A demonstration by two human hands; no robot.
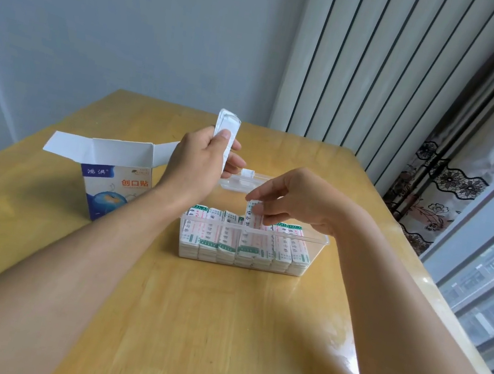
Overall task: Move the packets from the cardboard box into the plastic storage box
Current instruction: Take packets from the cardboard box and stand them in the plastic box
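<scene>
Head view: clear plastic storage box (316, 241) sat mid-table (217, 327), holding rows of packets (281, 250). Right hand (296, 201) pinched one packet (253, 217) upright, partly inside the box. Left hand (199, 160) gripped a white stack (225, 133) above the box's far-left corner. Cardboard box (112, 178) stood open left of it.

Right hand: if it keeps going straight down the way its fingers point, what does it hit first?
Most likely the packed row of packets in the plastic storage box. The right hand pinches one packet upright, already partly among them. Depth is unclear from a single view.
</scene>
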